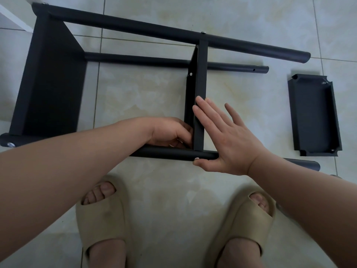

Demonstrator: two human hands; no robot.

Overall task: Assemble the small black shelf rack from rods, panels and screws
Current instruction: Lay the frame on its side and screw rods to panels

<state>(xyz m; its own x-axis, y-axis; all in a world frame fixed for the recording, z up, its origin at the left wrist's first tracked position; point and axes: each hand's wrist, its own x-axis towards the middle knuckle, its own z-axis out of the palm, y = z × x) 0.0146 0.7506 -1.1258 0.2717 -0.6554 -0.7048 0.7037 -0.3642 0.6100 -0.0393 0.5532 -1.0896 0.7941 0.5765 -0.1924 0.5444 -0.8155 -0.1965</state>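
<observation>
Right, the half-built rack (50, 80) is lying on its side on the tiled floor (150, 89), and the person is working where the middle panel (200, 84) meets the near rod (170, 154). The right hand (228, 140) is pressing flat against that panel's edge, fingers straight and slightly spread, thumb touching the rod just beside the screw (196, 158). The left hand (170, 132) is tucking into the inner corner, fingers curled, though I cannot tell what they are clamping on, as the panel is hiding the tips. This is looking like thin painted sheet metal and hollow tube: light, stiff, smooth enough to slip, so gripping the rods or the folded panel edges is seeming wisest. A loose panel (314, 117) is waiting well apart on the right. No brand or writing is showing anywhere.
</observation>
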